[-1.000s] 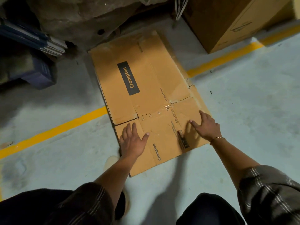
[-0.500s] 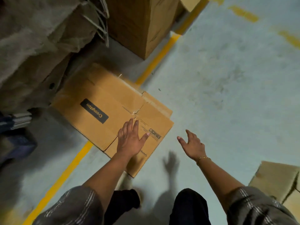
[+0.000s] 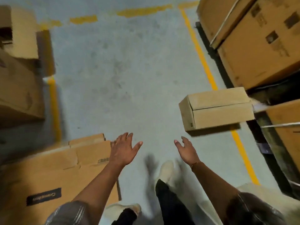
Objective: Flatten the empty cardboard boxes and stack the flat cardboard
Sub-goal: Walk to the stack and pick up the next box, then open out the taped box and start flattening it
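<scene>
Brown flattened cardboard (image 3: 56, 172) lies on the floor (image 3: 129, 70) in the lower left of the frame, black label with pale lettering near its bottom edge, a printed barcode-like mark near its right edge. A second flat layer shows under its upper edge.

Head view, only one:
- Left hand (image 3: 124, 151): fingers spread wide, palm down, empty. It sits over the right edge of the flat cardboard; contact can't be told from the blur.
- Right hand (image 3: 186, 151): open, fingers loosely curled, empty, over bare floor at lower centre. Thin bracelet (image 3: 195, 164) on the wrist.
- Small closed box (image 3: 216, 109), still assembled, centre right of the frame, standing partly over the yellow floor line (image 3: 203, 57). Well apart from both hands, up and right of the right hand.
- Large cartons (image 3: 259, 46) stacked in the upper right, white strapping across them.
- More boxes (image 3: 17, 78) along the left edge, one with an open dark cavity at the upper left.
- Pale shoe (image 3: 165, 172) and dark trouser leg at bottom centre, between the forearms. Striped sleeves at both bottom corners.
- Whole frame is motion-blurred, small print unreadable.
</scene>
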